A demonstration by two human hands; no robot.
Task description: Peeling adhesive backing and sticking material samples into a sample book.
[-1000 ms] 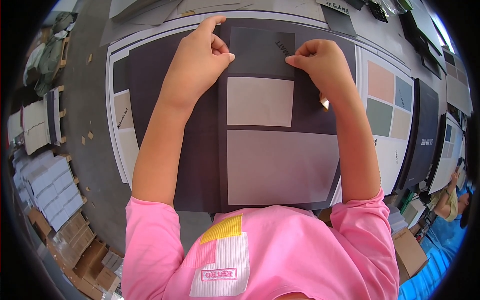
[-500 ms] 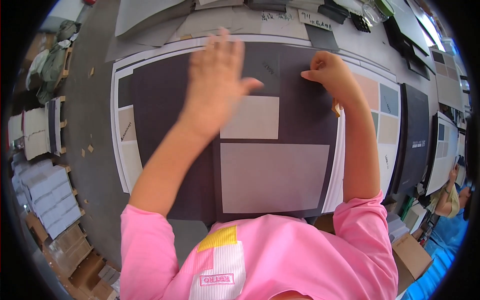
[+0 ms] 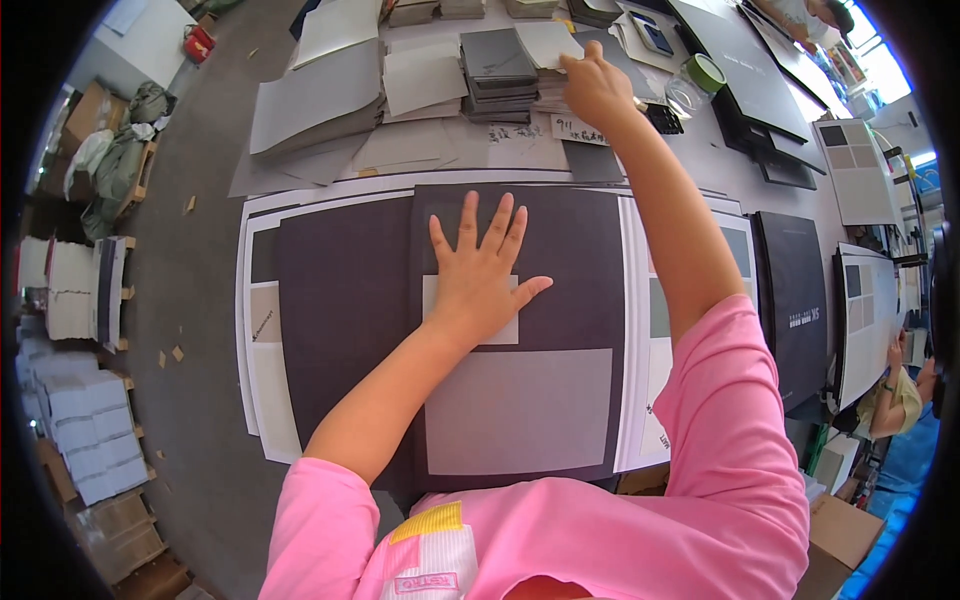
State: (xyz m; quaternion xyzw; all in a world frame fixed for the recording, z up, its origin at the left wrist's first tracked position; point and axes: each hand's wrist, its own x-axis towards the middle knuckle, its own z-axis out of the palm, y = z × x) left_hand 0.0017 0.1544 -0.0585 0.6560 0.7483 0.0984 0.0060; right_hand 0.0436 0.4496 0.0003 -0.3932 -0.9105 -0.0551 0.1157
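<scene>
My left hand point(image 3: 478, 285) lies flat with fingers spread on a dark sample board point(image 3: 570, 270), its palm over a small light-grey card point(image 3: 503, 328). Below that hand, a larger grey card point(image 3: 520, 410) sits on the same board. Stretched out to the back of the table, my right hand point(image 3: 598, 90) has its fingers pinched at the edge of a light sheet point(image 3: 546, 45) on top of a stack. Part of that sheet's edge is hidden by the fingers.
More stacks of grey cards point(image 3: 425, 78) line the back, beside a clear jar with a green lid point(image 3: 697, 82) and a phone point(image 3: 652, 35). Dark boards point(image 3: 790, 310) lie at the right. Another person's hand point(image 3: 897, 350) shows at far right. Wrapped stacks point(image 3: 95, 425) stand at left.
My right hand has moved from above the board to the stacks at the back. My left hand has settled flat over the small card. The view has shifted toward the back of the table.
</scene>
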